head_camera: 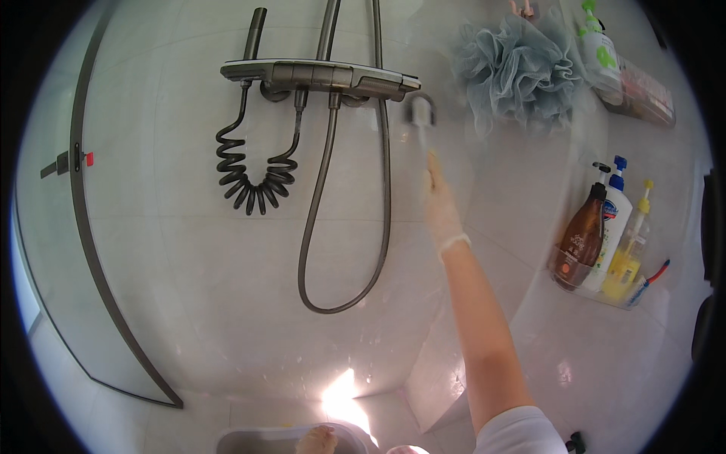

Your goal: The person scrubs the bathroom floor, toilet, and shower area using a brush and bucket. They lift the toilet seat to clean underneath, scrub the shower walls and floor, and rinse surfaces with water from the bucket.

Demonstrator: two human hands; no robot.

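My right hand (441, 207), in a pale thin glove, reaches up the tiled wall with the arm stretched out. It grips the light handle of a small scrubbing brush (421, 111); the head is blurred, white with a dark rim. That head is by the wall, just under the right end of the grey shower mixer bar (346, 78). At the bottom edge my left hand (317, 440), gloved too, is over a grey plastic basin (255, 434). The frame cuts it off, so whether it holds anything is hidden.
A shower hose (303, 267) and a coiled hose (249, 190) hang from the mixer. A mesh bath sponge (513, 71) hangs upper right. Wall caddies (601, 284) hold pump bottles (581, 241). A glass door with a dark frame (93, 249) stands left.
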